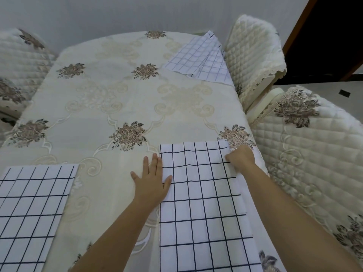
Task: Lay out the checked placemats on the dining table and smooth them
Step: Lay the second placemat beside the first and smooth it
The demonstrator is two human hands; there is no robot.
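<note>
Backing onto a pale grey wall (117, 14): dining table (121, 39), lying under a cream tablecloth (110, 103) embroidered with pale scrolls and brown-grey rose clusters. Standing around it in quilted cream covers: far right chair (253, 48), near right chair (306, 158), left chair (19, 55).

Lying at the near right of the table: near-right placemat (204, 213), white cloth crossed by thin navy lines forming large squares. Resting flat over most of its area, running out of view at the bottom, doubling over in a narrow lengthwise fold along the right side.

Pressing down across the mat's left edge: left hand (152, 179), palm flat, fingers straight and fanning wide, thumb lying on the mat, outer fingers lying on the tablecloth.

Gripping the mat's right edge just below the far right corner: right hand (240, 157), fingers curling tightly round the cloth, fingertips hidden.

Lying flat at the near left, well apart: near-left placemat (33, 209), showing the same check, running off the left and bottom of the view.

Sitting askew at the table's far right corner, just beside the far right chair: far placemat (198, 57), showing the same check, partly folding over itself.
</note>
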